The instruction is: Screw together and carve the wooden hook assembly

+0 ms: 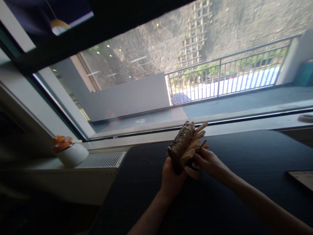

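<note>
Above the dark table (146,182) I hold up a bark-covered wooden piece (182,140), tilted, with several pale wooden slats (195,143) jutting from its right side. My left hand (172,178) is closed around its lower end. On the other side, my right hand (207,161) has its fingers bent in against the slats. A thin dark stick (203,143) pokes up beside those fingertips; whether they pinch it I cannot tell. The piece's underside is in shadow and partly behind my hands.
Beyond the table runs a white windowsill (232,129) under a large window, with a railing (220,78) outside. To the left, a white pot (73,155) with orange contents stands by a vented heater cover (102,160). A flat board (302,179) lies at the right.
</note>
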Motion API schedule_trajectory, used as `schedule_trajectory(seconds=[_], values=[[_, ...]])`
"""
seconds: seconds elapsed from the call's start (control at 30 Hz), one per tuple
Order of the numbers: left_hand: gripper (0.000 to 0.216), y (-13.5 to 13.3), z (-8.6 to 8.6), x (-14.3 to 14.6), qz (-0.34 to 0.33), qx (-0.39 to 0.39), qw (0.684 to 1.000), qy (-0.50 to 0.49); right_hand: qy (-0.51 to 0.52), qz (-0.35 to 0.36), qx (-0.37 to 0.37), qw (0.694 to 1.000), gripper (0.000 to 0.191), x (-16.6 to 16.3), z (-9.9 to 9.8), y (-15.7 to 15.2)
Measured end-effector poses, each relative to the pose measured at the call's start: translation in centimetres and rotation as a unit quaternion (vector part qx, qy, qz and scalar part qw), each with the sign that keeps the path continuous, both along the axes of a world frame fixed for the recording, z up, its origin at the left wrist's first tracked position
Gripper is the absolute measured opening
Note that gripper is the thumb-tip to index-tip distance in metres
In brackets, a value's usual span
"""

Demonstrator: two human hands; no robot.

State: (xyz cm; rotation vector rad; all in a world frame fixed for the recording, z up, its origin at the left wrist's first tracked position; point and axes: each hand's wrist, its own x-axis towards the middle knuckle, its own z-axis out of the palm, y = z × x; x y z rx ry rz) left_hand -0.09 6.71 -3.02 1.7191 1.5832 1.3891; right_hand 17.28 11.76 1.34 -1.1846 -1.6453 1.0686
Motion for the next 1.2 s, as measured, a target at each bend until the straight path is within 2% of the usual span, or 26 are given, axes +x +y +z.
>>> schedule_trajectory(seconds=[0.17, 0.33, 0.5, 0.63, 0.8, 1.0, 1.13, 1.2], values=[[0.031, -0.03, 0.25, 0.11, 0.021, -0.021, 0.999, 0.021, 0.012, -0.020, 0.005, 1.000, 0.036, -0.03, 0.10, 0.21], [0.032, -0.08, 0.23, 0.13, 0.023, -0.024, 0.999, 0.016, 0.010, 0.014, -0.019, 1.000, 0.033, -0.07, 0.49, -0.12], [0.031, 0.05, 0.23, 0.14, 0.020, -0.025, 0.999, 0.021, 0.016, -0.029, -0.027, 0.999, 0.034, -0.06, 0.20, -0.11], [0.034, 0.09, 0.21, 0.16, 0.017, -0.032, 0.999, 0.013, 0.010, 0.015, -0.038, 0.999, 0.031, -0.77, -0.11, -0.22], [0.029, -0.07, 0.27, 0.23, 0.019, -0.028, 0.999, 0.032, 0.019, -0.044, -0.041, 0.998, 0.035, 0.08, 0.56, 0.27], [0.033, -0.09, 0.27, 0.08, 0.021, -0.029, 0.999, 0.022, 0.024, -0.013, -0.056, 0.998, 0.028, -0.20, 0.40, 0.05], [0.031, -0.06, 0.27, 0.04, 0.012, -0.028, 0.999, 0.028, 0.036, -0.041, -0.058, 0.997, 0.027, -0.14, 0.50, -0.11], [0.032, -0.08, 0.33, 0.06, 0.014, -0.032, 0.999, 0.030, 0.037, -0.033, -0.061, 0.997, 0.026, -0.20, 0.47, -0.32]])
